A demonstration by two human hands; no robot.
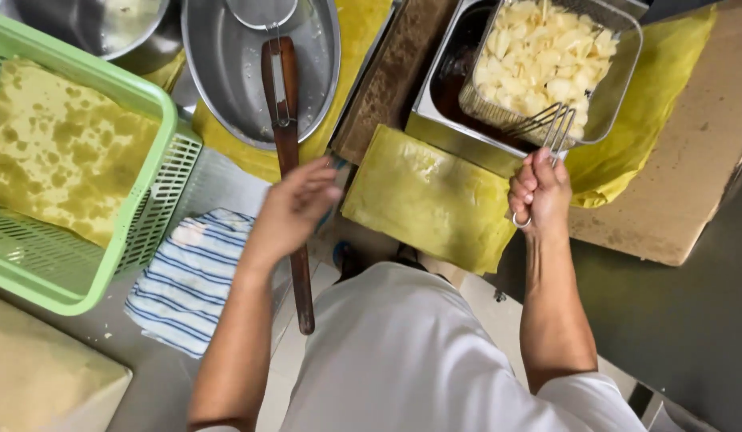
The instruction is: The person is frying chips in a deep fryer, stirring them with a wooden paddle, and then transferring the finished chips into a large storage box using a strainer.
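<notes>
Grease-stained yellow paper (435,200) covers the steel counter where we work, seen from above. Our right hand (539,192) is clenched around the wire handle (556,128) of a mesh fry basket (547,60), which sits in a rectangular steel fryer pan (443,100), tilted over dark oil and heaped with pale, chunky potato pieces (539,52). Our left hand (295,208) hovers with fingers loosely spread, gripping nothing, just above the long wooden handle (287,160) of a skimmer resting in a round metal bowl (227,64); the skimmer's head is cut off at the top edge. Farther left lie a blue-striped cloth (187,288) and a green plastic crate (139,200) lined with oil-blotched paper.
</notes>
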